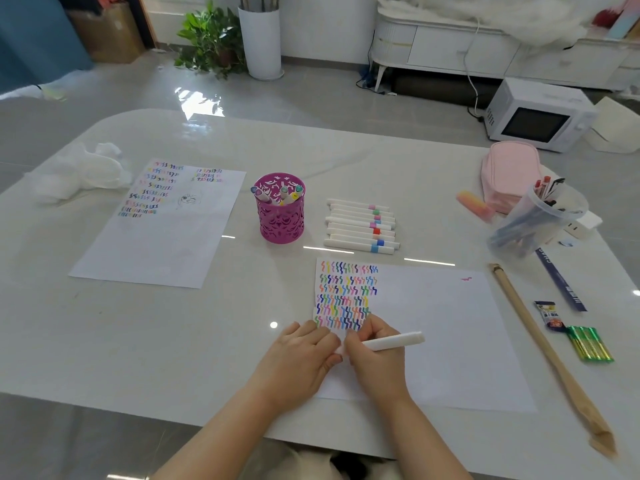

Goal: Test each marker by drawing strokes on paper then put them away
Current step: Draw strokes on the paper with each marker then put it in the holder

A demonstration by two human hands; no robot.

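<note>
The right hand [374,351] is curled round a white marker [394,341], pinching it low down near the writing end. The tip is hidden under the fingers, so I cannot tell whether it touches the paper. The marker's long axis runs almost parallel to the near edge of the bench [173,323], with its back end pointing toward the right edge and tilted a little upward.

Just beside it, the left hand [304,355] lies flat with straight fingers. It presses down the left border of the sheet [443,334] and grasps nothing. Both hands sit at the foot of a block of coloured strokes [346,296] on the left part of the sheet, and I would judge this marker is getting its test row there.

What matters next is where the pink holder [280,213] stands. It is upright beyond the sheet, toward the far edge, ahead and to the left of the right hand, with a few markers already in it. A row of white markers [360,225] lies just to its right, almost straight ahead of the right hand, each one parallel to the near edge.

The left hand is slightly nearer the holder, but the right hand has the marker. Putting it away would likely mean a diagonal reach forward and left, turning the marker from lying to upright over the holder's mouth.
</note>
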